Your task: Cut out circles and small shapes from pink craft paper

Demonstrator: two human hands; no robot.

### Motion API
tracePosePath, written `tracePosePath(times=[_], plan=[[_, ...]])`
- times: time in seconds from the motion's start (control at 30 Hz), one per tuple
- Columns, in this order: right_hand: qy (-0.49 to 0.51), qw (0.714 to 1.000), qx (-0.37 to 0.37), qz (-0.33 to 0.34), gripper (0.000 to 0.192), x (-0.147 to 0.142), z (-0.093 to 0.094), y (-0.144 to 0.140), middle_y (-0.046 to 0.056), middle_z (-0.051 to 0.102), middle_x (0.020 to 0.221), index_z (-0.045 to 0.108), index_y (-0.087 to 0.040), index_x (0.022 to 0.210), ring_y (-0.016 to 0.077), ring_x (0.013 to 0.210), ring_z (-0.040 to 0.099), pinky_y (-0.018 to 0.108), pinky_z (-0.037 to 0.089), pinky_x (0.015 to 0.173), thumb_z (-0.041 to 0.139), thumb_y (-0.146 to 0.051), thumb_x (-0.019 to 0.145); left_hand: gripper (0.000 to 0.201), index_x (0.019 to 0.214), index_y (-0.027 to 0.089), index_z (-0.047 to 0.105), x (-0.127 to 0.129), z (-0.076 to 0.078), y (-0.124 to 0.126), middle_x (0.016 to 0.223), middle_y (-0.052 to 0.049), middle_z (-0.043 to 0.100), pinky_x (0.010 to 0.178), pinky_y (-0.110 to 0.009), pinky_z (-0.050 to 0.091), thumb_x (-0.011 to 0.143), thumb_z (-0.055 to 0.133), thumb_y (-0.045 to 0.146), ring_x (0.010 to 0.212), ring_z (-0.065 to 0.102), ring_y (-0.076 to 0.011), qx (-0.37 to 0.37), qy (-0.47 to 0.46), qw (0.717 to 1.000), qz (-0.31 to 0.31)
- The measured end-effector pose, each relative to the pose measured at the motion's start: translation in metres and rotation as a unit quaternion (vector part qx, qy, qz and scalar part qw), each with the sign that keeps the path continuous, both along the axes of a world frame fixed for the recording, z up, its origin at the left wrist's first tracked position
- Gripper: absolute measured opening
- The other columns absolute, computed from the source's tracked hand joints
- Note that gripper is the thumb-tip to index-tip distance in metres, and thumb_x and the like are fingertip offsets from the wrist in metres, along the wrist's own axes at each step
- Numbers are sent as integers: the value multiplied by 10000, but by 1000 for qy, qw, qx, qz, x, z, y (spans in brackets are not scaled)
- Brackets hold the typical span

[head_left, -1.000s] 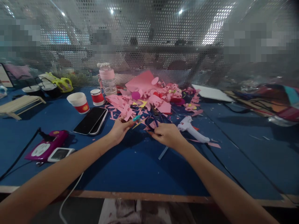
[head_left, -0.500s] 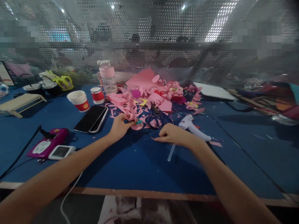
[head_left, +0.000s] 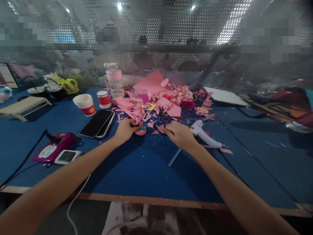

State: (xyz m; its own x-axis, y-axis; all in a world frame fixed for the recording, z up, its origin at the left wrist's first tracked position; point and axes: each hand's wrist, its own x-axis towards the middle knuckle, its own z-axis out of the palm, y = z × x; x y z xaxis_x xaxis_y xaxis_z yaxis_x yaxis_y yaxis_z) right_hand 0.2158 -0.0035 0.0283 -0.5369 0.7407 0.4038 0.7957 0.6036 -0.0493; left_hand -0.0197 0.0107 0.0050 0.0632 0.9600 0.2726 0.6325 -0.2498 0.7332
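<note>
My left hand [head_left: 124, 132] is closed in a pinch at the near left edge of the paper heap, on a curled pink paper piece [head_left: 137, 121]. A small teal bit [head_left: 142, 128] shows at the thumb tip, above a round pink paper disc [head_left: 141, 132]. My right hand [head_left: 181, 135] has its fingers curled on the handle of the dark blue scissors [head_left: 160, 126], whose blades point away from me into the scraps. Beside my right wrist lies a white glue gun [head_left: 205, 135]. A clear glue stick [head_left: 174, 157] rests on the table nearer to me.
Pink paper sheets and scraps [head_left: 151, 85] pile up before a perforated metal screen [head_left: 166, 49]. Stacked paper cups [head_left: 84, 103], a red-and-white cup [head_left: 104, 99], a water bottle [head_left: 114, 81], phones [head_left: 96, 124] and a purple device [head_left: 54, 148] stand on the left. A cord trails from the glue gun.
My right hand has moved forward and slightly left onto the scissors handle, its extended finger now curled in. My left hand stays at the pink paper. The view has shifted slightly.
</note>
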Motion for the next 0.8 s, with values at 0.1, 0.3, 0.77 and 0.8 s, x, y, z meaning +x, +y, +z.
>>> tracePosePath(times=[0.1,0.3,0.77,0.8], plan=[[-73,997,-11,17,353,-11,2,3,43,642,711,623,-175,702,165,741,523,241,274,509,380,-349,889,148,690,146,684,0,1,0,582,6,595,566,-236,370,641,654,283,584,526,-132,4,1,1000,0],[-210,976,-31,39,223,-36,6,24,55,676,815,670,-182,815,194,847,549,250,323,569,467,-267,856,85,634,159,667,0,2,1,556,11,590,556,-233,359,610,684,239,562,518,-126,32,12,999,0],[-221,969,-23,112,279,-38,2,40,62,666,719,669,-193,726,196,785,559,270,331,611,522,-417,805,86,680,163,676,1,3,0,632,-16,640,582,-253,370,630,665,232,615,554,-154,9,-3,1000,-7],[-216,970,-22,108,256,-37,2,40,64,669,741,669,-195,739,194,791,557,269,331,615,527,-396,808,82,691,165,678,1,3,0,640,-16,646,584,-253,372,633,660,221,620,558,-156,9,-7,1000,-11]])
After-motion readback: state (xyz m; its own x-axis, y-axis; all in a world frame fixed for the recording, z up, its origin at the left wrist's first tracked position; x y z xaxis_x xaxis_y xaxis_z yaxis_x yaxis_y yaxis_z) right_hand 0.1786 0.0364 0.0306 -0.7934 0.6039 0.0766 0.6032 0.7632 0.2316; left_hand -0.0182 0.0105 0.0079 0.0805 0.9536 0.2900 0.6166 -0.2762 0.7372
